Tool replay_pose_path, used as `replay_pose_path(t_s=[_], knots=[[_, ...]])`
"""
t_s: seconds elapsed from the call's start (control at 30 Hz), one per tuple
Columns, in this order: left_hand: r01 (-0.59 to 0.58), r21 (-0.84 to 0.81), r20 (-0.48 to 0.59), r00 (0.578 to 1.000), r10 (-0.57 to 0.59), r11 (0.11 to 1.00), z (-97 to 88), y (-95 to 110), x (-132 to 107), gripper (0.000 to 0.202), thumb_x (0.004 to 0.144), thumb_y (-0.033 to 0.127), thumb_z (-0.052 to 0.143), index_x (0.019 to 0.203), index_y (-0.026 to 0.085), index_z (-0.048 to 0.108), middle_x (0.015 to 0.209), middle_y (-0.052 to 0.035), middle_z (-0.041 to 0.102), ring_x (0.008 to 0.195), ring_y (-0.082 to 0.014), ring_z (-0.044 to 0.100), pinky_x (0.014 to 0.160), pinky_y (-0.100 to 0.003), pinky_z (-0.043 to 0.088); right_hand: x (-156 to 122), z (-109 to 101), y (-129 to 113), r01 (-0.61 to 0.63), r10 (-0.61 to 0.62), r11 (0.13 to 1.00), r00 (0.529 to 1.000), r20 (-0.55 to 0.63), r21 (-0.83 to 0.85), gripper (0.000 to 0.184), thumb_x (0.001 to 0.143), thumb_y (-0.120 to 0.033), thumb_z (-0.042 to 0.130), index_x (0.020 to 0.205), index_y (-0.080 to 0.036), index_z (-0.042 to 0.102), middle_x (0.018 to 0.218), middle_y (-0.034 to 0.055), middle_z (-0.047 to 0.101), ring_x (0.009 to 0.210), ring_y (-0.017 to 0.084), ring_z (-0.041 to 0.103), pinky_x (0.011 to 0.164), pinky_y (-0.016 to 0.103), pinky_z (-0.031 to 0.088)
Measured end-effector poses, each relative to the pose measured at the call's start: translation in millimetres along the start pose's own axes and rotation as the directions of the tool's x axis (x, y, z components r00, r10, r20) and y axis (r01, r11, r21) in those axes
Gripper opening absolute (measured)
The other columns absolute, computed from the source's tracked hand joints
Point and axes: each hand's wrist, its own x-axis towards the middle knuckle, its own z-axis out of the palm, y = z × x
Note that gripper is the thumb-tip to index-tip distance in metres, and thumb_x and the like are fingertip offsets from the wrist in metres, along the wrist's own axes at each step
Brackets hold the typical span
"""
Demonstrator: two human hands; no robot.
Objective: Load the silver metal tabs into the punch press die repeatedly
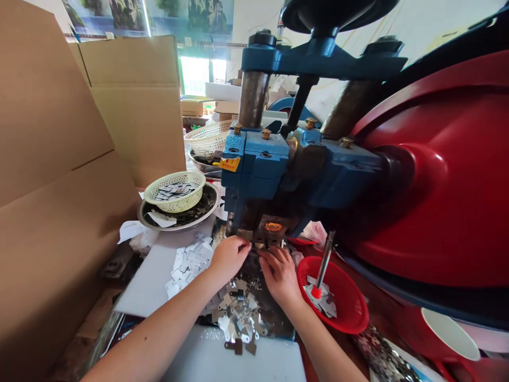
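Left hand (229, 259) at the lower front of the blue press (258, 170), thumb and fingertips drawn together, grip not determinable; right hand (283, 278) opposite, fingers bent, grip likewise not determinable; metal pieces (238, 314) heaped before the press; red bowl (352, 305) beside right hand

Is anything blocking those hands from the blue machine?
Nothing visible: the left hand and right hand are at the low front of the blue machine. The loose metal pieces lie nearer the camera, not between.
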Motion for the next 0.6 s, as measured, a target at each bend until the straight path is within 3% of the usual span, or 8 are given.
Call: replay_pose_path(t_s=[0.23, 0.47, 0.6], knots=[[-0.021, 0.023, -0.03, 0.999, 0.022, 1.0, 2.7, -4, 2, 0.018, 0.084, 0.028, 0.055, 0.089, 0.022, 0.072, 0.09, -0.0038, 0.068, 0.09, -0.0206, 0.06, 0.084, -0.034, 0.046, -2, 2, 4, -0.009, 0.008, 1.0, 0.999, 0.047, 0.015, 0.031, 0.093, -0.035, 0.038, 0.104, -0.025, 0.065, 0.105, 0.0051, 0.064, 0.107, 0.021, 0.052, 0.093, 0.042, 0.042], [-0.011, 0.022, -0.041, 0.999, 0.012, 1.0, 5.7, -7, 3, 0.015, 0.081, 0.023, 0.058, 0.089, 0.022, 0.07, 0.092, -0.0035, 0.066, 0.092, -0.0208, 0.059, 0.086, -0.034, 0.045, -2, -5, -6, 0.082, -0.056, 0.965, 0.992, 0.112, -0.248, 0.027, 0.088, -0.038, 0.049, 0.11, -0.029, 0.063, 0.109, 0.0043, 0.064, 0.114, 0.027, 0.048, 0.104, 0.055, 0.024], [-0.018, 0.011, -0.037, 0.999, 0.018, 1.0, 7.3, -8, 5, 0.016, 0.079, 0.019, 0.058, 0.089, 0.022, 0.07, 0.091, -0.003, 0.066, 0.092, -0.0203, 0.058, 0.087, -0.034, 0.045, 2, -7, -16, 0.113, -0.076, 0.933, 0.99, 0.12, -0.342, 0.024, 0.087, -0.039, 0.052, 0.105, -0.029, 0.065, 0.11, 0.0046, 0.065, 0.114, 0.03, 0.047, 0.104, 0.057, 0.021]])
